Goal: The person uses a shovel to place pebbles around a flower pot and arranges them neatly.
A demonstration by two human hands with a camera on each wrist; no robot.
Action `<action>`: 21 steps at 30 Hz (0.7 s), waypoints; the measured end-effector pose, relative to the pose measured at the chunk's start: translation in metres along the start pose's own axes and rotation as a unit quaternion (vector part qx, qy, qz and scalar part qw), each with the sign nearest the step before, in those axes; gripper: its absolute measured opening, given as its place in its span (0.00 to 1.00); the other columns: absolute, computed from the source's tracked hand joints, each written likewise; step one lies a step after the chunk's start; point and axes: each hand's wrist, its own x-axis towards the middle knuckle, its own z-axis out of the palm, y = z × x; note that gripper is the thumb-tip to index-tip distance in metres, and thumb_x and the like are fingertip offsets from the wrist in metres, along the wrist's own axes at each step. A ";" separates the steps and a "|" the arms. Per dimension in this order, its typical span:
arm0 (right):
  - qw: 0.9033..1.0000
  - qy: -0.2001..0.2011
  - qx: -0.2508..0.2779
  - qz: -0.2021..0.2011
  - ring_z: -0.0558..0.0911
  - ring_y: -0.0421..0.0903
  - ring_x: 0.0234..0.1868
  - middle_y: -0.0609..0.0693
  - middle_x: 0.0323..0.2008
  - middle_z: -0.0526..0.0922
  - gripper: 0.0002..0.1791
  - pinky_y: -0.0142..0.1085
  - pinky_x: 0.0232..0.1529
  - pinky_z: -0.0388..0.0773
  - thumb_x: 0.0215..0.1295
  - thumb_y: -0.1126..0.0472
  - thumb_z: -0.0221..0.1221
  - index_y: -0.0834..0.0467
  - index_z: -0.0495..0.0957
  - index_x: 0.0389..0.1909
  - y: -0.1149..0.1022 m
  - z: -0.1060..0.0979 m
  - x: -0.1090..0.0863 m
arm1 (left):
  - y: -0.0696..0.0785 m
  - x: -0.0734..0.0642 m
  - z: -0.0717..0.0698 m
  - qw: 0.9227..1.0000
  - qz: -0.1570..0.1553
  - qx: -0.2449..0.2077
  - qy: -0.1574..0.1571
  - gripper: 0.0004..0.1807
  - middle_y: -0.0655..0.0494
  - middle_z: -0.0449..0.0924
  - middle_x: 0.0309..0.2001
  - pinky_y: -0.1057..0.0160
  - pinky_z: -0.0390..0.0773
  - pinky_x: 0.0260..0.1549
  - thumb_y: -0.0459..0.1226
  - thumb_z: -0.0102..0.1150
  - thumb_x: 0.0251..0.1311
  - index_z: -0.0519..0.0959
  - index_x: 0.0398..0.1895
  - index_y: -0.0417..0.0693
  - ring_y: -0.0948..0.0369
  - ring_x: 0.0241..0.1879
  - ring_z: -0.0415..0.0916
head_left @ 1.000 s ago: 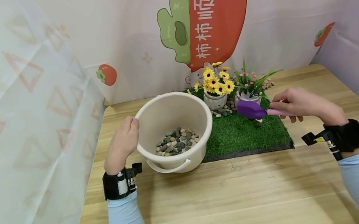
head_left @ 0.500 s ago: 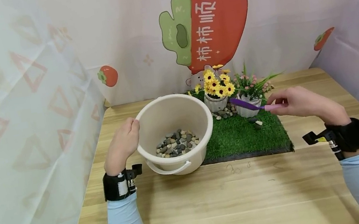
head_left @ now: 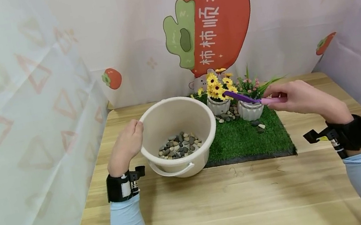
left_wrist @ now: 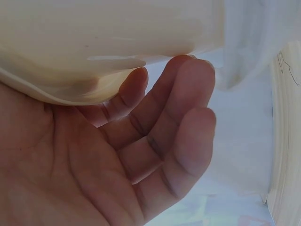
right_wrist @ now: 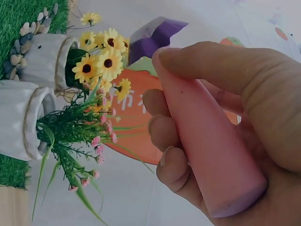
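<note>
My left hand [head_left: 126, 145] grips the left rim of a beige bucket [head_left: 205, 152]; in the left wrist view its fingers [left_wrist: 193, 141] curl under that rim. Pebbles [head_left: 179, 145] lie on the bucket's floor. In my right hand [head_left: 303, 98] is a garden trowel with a purple blade [head_left: 240, 97] and a pink handle [right_wrist: 211, 150], thumb along the handle and fingers wrapped round it. The blade is raised and overlaps the yellow flowers [head_left: 215, 84] in the head view. Below it stand two white pots, one with those flowers, one with pink-flowered greenery [right_wrist: 75, 146].
A green turf mat [head_left: 243, 145] lies right of the bucket and bears the pots. Pebbles [head_left: 229, 115] cluster between the pots, and a few [head_left: 260, 127] lie in front of the right one. The wooden table [head_left: 218, 209] extends in front; printed cloth [head_left: 145, 74] hangs behind.
My right hand has raised the trowel up and slightly left, its blade turning from face-on to nearly edge-on. The left hand stays on the bucket rim. The head view has tilted slightly up.
</note>
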 end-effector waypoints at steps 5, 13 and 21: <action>1.000 0.013 -0.014 -0.002 0.67 0.36 0.24 0.41 0.27 0.75 0.09 0.32 0.30 0.62 0.66 0.58 0.63 0.47 0.81 0.46 -0.006 -0.003 0.001 | 0.000 -0.001 0.000 1.000 0.002 -0.005 0.004 0.27 0.43 0.76 0.43 0.57 0.72 0.37 0.50 0.23 0.77 0.69 0.52 0.41 0.50 0.42 0.75; 0.993 0.078 -0.051 -0.073 0.69 0.36 0.29 0.46 0.36 0.83 0.17 0.32 0.32 0.64 0.57 0.64 0.69 0.54 0.82 0.48 -0.014 -0.008 0.007 | -0.002 -0.001 0.002 1.000 0.001 -0.006 0.003 0.27 0.43 0.76 0.43 0.57 0.72 0.38 0.50 0.23 0.77 0.70 0.52 0.41 0.50 0.42 0.75; 0.988 0.101 -0.071 -0.088 0.67 0.37 0.27 0.43 0.30 0.76 0.15 0.32 0.29 0.63 0.55 0.65 0.70 0.55 0.83 0.44 -0.027 -0.014 0.017 | -0.002 -0.001 0.002 1.000 0.007 -0.004 0.013 0.27 0.43 0.77 0.44 0.56 0.74 0.39 0.50 0.24 0.77 0.71 0.53 0.42 0.50 0.43 0.77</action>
